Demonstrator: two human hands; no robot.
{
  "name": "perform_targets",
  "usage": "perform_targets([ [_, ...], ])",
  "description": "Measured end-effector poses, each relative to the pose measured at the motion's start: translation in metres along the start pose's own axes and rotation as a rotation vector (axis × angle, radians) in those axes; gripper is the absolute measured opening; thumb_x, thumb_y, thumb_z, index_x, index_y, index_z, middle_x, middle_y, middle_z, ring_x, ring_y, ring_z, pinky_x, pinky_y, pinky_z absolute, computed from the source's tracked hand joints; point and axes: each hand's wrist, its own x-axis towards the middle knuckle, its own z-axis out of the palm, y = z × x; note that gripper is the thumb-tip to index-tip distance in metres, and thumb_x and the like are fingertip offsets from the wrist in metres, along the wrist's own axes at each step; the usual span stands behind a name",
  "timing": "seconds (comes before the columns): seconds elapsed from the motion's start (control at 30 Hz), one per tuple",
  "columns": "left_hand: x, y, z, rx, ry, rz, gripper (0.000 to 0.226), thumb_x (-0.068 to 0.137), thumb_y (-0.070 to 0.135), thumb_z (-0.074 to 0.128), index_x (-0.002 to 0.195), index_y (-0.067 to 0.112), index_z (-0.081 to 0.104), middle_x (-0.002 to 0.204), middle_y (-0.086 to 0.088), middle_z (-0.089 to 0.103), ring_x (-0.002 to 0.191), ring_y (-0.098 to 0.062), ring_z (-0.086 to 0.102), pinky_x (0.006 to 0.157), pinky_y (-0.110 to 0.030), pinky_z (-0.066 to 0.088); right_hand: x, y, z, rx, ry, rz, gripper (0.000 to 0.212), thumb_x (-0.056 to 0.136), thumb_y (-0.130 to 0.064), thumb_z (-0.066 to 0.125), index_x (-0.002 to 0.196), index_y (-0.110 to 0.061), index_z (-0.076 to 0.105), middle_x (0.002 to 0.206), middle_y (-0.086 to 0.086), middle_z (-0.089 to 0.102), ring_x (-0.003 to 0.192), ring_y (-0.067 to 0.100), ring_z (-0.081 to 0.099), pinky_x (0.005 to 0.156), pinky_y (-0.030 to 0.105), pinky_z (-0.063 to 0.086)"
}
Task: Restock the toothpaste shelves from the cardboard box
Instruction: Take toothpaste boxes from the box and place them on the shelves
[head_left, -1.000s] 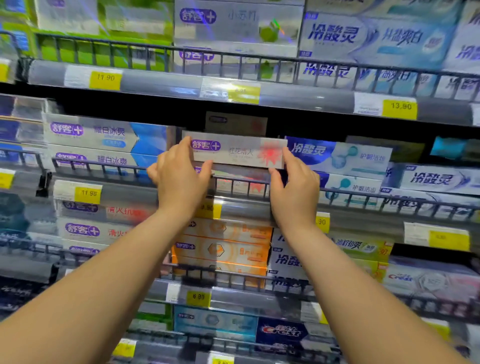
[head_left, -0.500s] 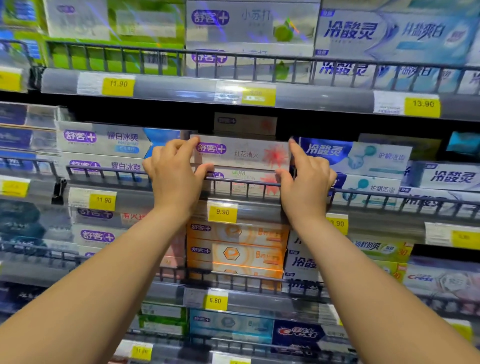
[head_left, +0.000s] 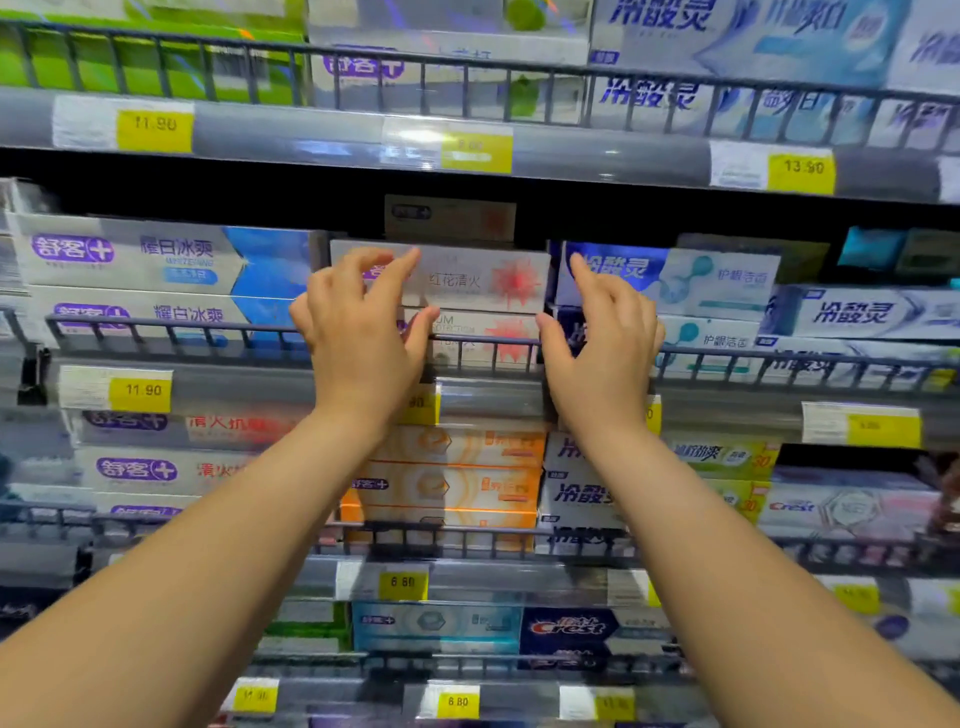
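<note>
Now, left hand (head_left: 363, 332) — box (head_left: 470, 283) — right hand (head_left: 602, 338)

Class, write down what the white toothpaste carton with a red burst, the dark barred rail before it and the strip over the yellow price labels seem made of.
White toothpaste carton with a red burst: printed card, slightly glossy; sharp folded edges. Dark barred rail: probably coated metal wire; thin, straight, matt. Strip over the yellow price labels: clear glossy plastic; glare across it.
</note>
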Motion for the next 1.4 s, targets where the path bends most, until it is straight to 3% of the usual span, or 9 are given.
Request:
perform_targets([
  [0.2, -0.008, 0.077, 0.027, -0.123, -0.045, 0.096, 0.051, 0.076, 0.032, 0.070, 0.125, 0.020, 0.058, 0.121, -0.008, 0.057, 0.106, -0.027, 0.044, 0.084, -0.039, 0.031, 0.002, 0.058, -0.047, -0.029, 0.016, 0.077, 0.052, 0.088, -0.028, 0.061, 0.137, -0.018, 0.046, 0.142, 0.013, 0.041, 0.129, 0.032, 0.035, 0.107, 0.044, 0.025],
  [0.33, -0.001, 0.121, 0.048, 0.021, -0.120, 0.106, 0.062, 0.078, 0.043, 0.067, 0.133, 0.019, 0.051, 0.132, -0.009, 0.054, 0.118, -0.035, 0.045, 0.096, -0.044, 0.027, 0.020, 0.097, -0.075, -0.118, -0.011, 0.044, 0.055, 0.086, -0.030, 0.062, 0.138, -0.020, 0.044, 0.148, 0.015, 0.034, 0.132, 0.035, 0.030, 0.109, 0.047, 0.021],
  [0.47, 0.003, 0.147, 0.065, 0.214, -0.129, 0.066, 0.070, 0.084, 0.052, 0.056, 0.141, 0.016, 0.040, 0.132, -0.015, 0.051, 0.127, -0.040, 0.035, 0.108, -0.050, 0.017, 0.034, 0.127, -0.091, -0.191, -0.109, -0.011, 0.064, 0.088, -0.039, 0.059, 0.144, -0.024, 0.034, 0.153, 0.017, 0.023, 0.140, 0.033, 0.018, 0.114, 0.044, 0.008],
  [0.63, 0.002, 0.160, 0.071, 0.306, -0.153, -0.025, 0.072, 0.087, 0.056, 0.047, 0.145, 0.016, 0.032, 0.137, -0.016, 0.048, 0.136, -0.038, 0.025, 0.113, -0.051, 0.008, 0.040, 0.145, -0.092, -0.171, -0.173, -0.137, 0.062, 0.091, -0.044, 0.051, 0.146, -0.023, 0.030, 0.144, 0.017, 0.038, 0.140, 0.031, 0.022, 0.116, 0.044, 0.004],
  [0.9, -0.001, 0.165, 0.062, 0.148, -0.083, -0.121, 0.066, 0.082, 0.046, 0.065, 0.139, 0.019, 0.044, 0.128, -0.010, 0.052, 0.125, -0.035, 0.034, 0.101, -0.050, 0.022, 0.042, 0.152, -0.086, -0.074, -0.080, -0.116, 0.052, 0.087, -0.034, 0.055, 0.134, -0.012, 0.049, 0.117, 0.016, 0.058, 0.110, 0.034, 0.052, 0.110, 0.047, 0.025],
  [1.03, -0.003, 0.160, 0.057, 0.085, -0.066, -0.100, 0.058, 0.085, 0.034, 0.067, 0.136, 0.015, 0.047, 0.124, -0.009, 0.055, 0.111, -0.030, 0.046, 0.092, -0.044, 0.032, 0.043, 0.148, -0.087, -0.058, -0.031, -0.102, 0.046, 0.088, -0.028, 0.060, 0.130, -0.012, 0.053, 0.105, 0.011, 0.060, 0.095, 0.031, 0.054, 0.095, 0.043, 0.030],
  [1.17, -0.005, 0.154, 0.058, -0.021, -0.074, -0.120, 0.051, 0.087, 0.027, 0.066, 0.133, 0.012, 0.050, 0.118, -0.008, 0.060, 0.105, -0.026, 0.056, 0.092, -0.045, 0.045, 0.045, 0.147, -0.089, 0.036, -0.082, -0.036, 0.046, 0.090, -0.020, 0.060, 0.134, -0.014, 0.050, 0.115, 0.010, 0.060, 0.103, 0.030, 0.053, 0.093, 0.040, 0.035],
  [1.4, -0.007, 0.151, 0.058, -0.086, -0.069, -0.155, 0.046, 0.087, 0.028, 0.066, 0.129, 0.012, 0.055, 0.112, -0.007, 0.065, 0.102, -0.025, 0.059, 0.091, -0.047, 0.047, 0.043, 0.142, -0.090, 0.143, -0.066, 0.003, 0.042, 0.089, -0.009, 0.059, 0.131, -0.013, 0.055, 0.116, 0.007, 0.060, 0.105, 0.027, 0.052, 0.087, 0.037, 0.045],
])
